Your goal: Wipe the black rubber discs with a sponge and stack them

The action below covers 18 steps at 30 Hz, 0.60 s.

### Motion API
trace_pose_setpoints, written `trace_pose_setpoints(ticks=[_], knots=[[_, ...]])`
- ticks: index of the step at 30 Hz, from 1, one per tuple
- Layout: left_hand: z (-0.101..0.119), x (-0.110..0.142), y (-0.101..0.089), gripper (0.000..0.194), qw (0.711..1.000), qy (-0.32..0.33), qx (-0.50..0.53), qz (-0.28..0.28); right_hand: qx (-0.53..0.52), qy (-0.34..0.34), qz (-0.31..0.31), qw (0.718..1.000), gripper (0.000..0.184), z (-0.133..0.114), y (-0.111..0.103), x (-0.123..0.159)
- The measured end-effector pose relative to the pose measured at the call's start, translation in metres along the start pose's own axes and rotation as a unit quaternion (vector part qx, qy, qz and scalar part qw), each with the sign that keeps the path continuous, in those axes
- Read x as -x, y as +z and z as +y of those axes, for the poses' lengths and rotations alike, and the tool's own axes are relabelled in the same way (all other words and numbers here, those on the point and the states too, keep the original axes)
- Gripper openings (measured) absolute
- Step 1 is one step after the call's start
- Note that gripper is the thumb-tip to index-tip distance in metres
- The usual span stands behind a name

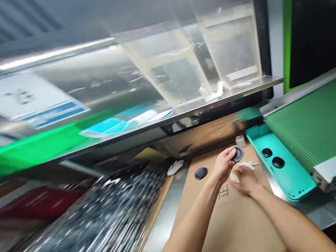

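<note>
Between the thumb and fingers of my left hand (pixel 223 163) is a grey round rubber cap (pixel 238 154), held upright above the cardboard (pixel 231 220). My right hand (pixel 245 180) is just below and to the right of it, blurred, fingers curled around a small pale beige thing (pixel 234 178) whose kind I cannot make out. A black round cap (pixel 201 173) lies on the cardboard left of my hands. Inside the teal tray (pixel 294 182) at the right sit two more black caps, one smaller (pixel 267 152) and one larger (pixel 278 162).
White gloves (pixel 250 165) lie beyond my right hand, near a small white bottle (pixel 240 141). A green conveyor belt (pixel 309 119) runs along the right. Many dark parts in clear plastic (pixel 105 210) fill the left. A metal shelf edge (pixel 183 113) crosses above.
</note>
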<state>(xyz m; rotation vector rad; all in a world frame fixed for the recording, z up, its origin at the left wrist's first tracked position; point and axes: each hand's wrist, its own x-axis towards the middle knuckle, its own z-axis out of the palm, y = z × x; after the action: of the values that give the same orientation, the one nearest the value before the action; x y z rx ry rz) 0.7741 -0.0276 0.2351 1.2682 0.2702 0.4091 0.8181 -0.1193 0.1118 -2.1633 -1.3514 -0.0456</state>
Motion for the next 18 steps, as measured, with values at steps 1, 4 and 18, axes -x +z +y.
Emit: trace_pose_setpoints(ticks=[1, 4, 18], knots=[[-0.010, 0.015, -0.029, 0.034, 0.999, -0.012, 0.019, 0.041, 0.008, -0.003, -0.001, 1.000, 0.031, 0.001, -0.001, 0.000], [-0.042, 0.052, -0.091, 0.028, 0.985, -0.028, 0.089, 0.142, 0.019, -0.025, 0.017, 0.999, 0.031, 0.002, -0.004, 0.000], [-0.073, 0.071, -0.111, 0.026, 0.958, -0.111, 0.261, 0.042, -0.020, -0.171, 0.077, 0.982, 0.042, -0.034, -0.008, 0.007]])
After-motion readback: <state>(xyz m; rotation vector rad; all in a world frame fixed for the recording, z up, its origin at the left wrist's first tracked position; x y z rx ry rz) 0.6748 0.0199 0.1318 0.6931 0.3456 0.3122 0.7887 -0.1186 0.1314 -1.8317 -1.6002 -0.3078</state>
